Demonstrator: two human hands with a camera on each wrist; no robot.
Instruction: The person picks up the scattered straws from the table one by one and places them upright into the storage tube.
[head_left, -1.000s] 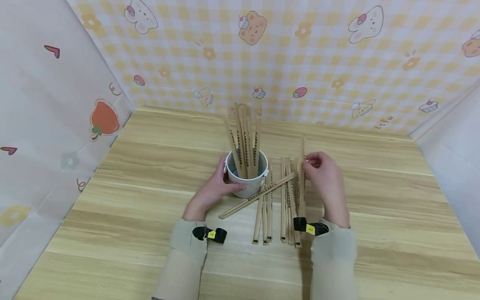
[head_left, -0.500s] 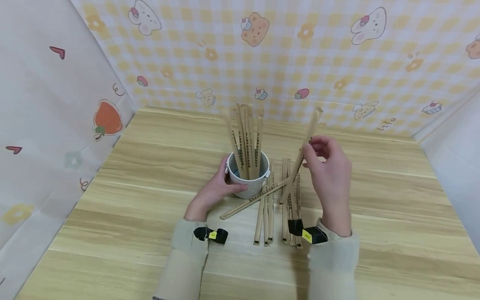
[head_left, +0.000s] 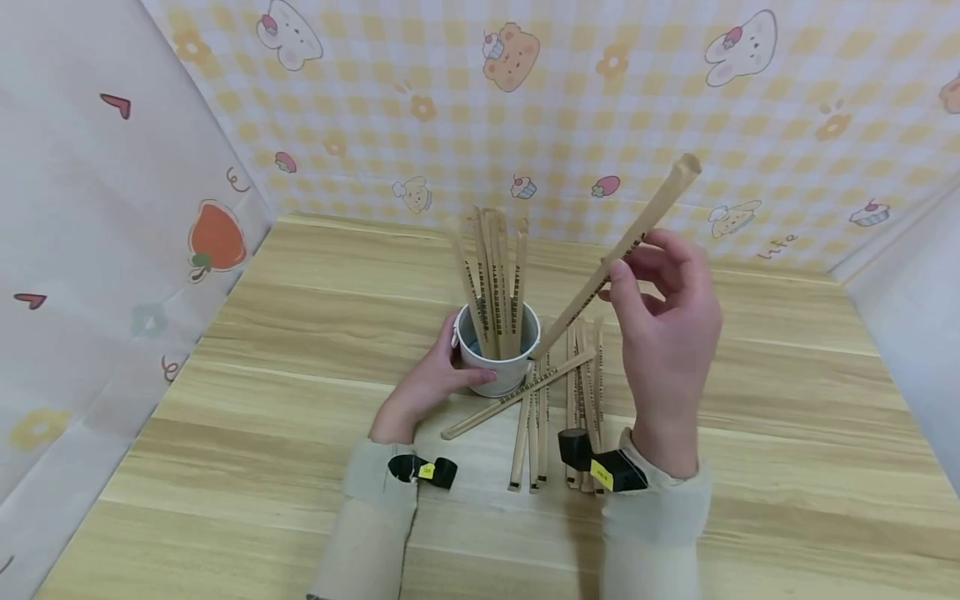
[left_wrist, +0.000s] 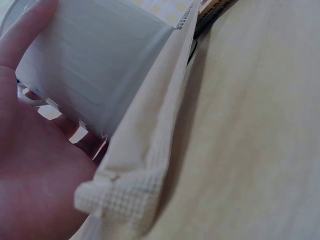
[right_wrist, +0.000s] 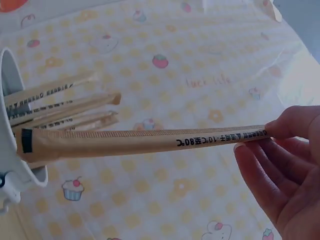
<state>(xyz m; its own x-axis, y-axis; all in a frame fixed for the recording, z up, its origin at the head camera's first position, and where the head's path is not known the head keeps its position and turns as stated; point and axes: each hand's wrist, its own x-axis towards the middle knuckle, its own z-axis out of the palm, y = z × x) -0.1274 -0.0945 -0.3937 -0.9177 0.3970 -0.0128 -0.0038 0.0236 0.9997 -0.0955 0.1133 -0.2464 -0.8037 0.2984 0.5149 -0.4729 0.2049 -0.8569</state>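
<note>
A small white bucket [head_left: 501, 375] holds several paper-wrapped straws [head_left: 491, 283] standing upright. My left hand [head_left: 427, 383] grips the bucket's left side, thumb across its front; the left wrist view shows the palm by the bucket wall [left_wrist: 95, 60]. My right hand [head_left: 667, 325] pinches one wrapped straw [head_left: 645, 218] between thumb and fingers, tilted, its lower end close to the bucket's right rim. In the right wrist view that straw [right_wrist: 150, 142] reaches from the fingertips to the bucket [right_wrist: 17, 170]; whether they touch I cannot tell.
Several wrapped straws [head_left: 543, 433] lie on the wooden table [head_left: 262, 400] right of the bucket and between the forearms, one lying diagonally [head_left: 487, 415] across others. A yellow-checked cloth [head_left: 450, 83] hangs behind the table, and white cloths stand at the sides.
My right hand has lifted the straw off the pile, raised it and tilted it, with its lower end now swung left beside the bucket. The left hand still grips the bucket.
</note>
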